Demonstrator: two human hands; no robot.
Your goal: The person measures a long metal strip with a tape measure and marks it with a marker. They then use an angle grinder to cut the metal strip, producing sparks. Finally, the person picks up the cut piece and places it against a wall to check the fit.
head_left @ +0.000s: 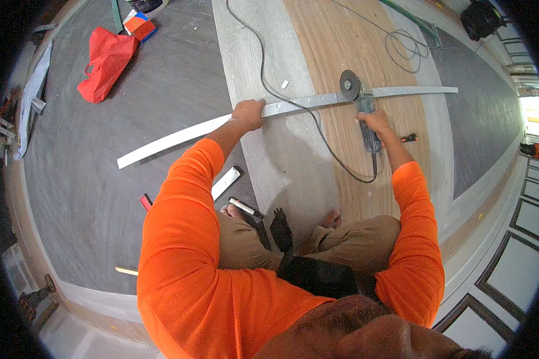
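Observation:
A long white metal channel (287, 107) lies crosswise over the floor ahead of me, a row of small holes along its right part. My left hand (247, 115) is closed round it near its middle. Further right, my right hand (375, 121) is wrapped round the body of an angle grinder (369, 134). The grinder's round disc (350, 85) is at the channel, its lower edge over the metal; whether they touch I cannot tell. From the grinder's rear end a dark power cord (317, 122) loops leftward and crosses over the channel.
A short white channel offcut (226, 183) and a marker (245, 207) lie near my feet. A small orange-black tool (409, 138) sits right of the grinder. Far left are a red bag (106, 63) and an orange-blue box (139, 26). A thin cable (406, 51) coils at the far right.

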